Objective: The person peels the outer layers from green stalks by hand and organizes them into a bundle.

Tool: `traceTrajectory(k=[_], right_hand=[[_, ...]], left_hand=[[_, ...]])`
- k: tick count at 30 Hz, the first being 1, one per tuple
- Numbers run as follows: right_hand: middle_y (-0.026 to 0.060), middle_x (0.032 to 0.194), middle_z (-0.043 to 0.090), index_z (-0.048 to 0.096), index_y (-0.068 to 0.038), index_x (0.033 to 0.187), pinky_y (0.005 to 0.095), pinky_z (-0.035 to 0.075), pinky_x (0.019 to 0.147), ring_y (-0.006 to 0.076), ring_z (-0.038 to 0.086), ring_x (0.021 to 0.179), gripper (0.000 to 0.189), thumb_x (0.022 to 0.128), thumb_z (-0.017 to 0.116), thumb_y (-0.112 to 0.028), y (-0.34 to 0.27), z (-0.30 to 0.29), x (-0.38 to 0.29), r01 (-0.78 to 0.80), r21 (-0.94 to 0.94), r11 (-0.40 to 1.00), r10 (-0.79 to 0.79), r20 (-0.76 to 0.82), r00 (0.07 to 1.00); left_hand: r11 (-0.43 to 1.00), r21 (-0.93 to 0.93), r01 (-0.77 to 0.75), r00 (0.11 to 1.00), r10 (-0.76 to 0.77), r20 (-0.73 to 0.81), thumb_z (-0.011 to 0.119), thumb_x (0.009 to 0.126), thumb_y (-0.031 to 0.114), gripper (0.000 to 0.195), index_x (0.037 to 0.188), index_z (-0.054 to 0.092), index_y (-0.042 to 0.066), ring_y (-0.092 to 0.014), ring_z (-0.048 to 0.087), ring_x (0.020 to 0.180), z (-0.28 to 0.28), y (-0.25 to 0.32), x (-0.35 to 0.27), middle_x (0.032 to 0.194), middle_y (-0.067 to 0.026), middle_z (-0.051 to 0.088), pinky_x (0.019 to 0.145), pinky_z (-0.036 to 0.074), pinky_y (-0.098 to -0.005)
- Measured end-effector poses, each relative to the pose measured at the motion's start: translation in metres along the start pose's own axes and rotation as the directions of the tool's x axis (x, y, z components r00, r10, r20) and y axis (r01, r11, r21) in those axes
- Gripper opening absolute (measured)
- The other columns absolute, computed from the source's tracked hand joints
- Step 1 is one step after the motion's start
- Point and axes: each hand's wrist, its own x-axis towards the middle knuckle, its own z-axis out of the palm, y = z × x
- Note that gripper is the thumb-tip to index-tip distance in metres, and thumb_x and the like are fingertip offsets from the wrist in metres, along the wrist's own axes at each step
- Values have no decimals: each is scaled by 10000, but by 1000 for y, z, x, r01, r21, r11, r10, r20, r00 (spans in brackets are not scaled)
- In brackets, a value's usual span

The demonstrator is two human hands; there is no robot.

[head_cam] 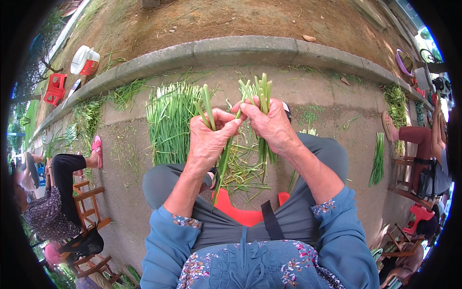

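My left hand (207, 139) holds a few thick green vegetable stalks (207, 104) upright, their pale cut ends above the fist. My right hand (270, 124) grips a fuller bunch of stalks (265, 92), with leaves hanging below the palm. The fingertips of both hands meet around one slanting stalk (246, 92) between them. Left of my hands, a dense layer of long green stalks (169, 126) lies on the pavement, cut ends away from me. Between my knees lies a litter of yellowish trimmed leaves (245, 168), partly hidden by my hands.
A concrete kerb (245, 50) crosses ahead, with bare soil beyond. At left are a white bucket (85, 59), a red plastic stool (55, 88) and a seated person (54, 209). Another person (418, 141) sits at right near a bundle of greens (378, 159). A red seat (234, 211) shows beneath me.
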Motion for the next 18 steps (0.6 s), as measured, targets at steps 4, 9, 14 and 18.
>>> traceTrajectory(k=[4,9,14,18], right_hand=[[-43,653,515,621,-10,896,183,205,372,-7,310,427,179,853,527,-157,-9,-1,0,-185,191,964,185,20,983],[-48,655,508,607,-20,929,181,195,372,0,296,414,245,877,502,-236,-7,-1,-1,-124,109,986,120,42,992],[-60,671,498,601,-33,949,177,192,376,-1,285,416,258,884,506,-264,-1,-3,0,-75,111,991,70,50,996],[-76,666,472,597,-41,958,173,191,378,-11,289,430,239,892,514,-255,-7,-4,1,-165,226,960,149,86,985]], left_hand=[[1000,-10,6,1000,-7,-20,667,769,101,89,791,616,31,-25,515,530,2,0,-1,635,-5,604,463,350,-155],[998,-17,63,997,-63,-36,662,778,97,92,779,624,13,-39,520,565,0,3,-1,638,-3,594,520,411,-186],[999,-17,47,999,-47,-13,661,781,101,97,785,622,12,-40,518,563,1,2,0,641,-4,595,522,411,-186],[997,-57,51,999,-51,5,660,781,95,92,788,622,12,-44,520,565,1,2,-1,647,-6,597,528,413,-189]])
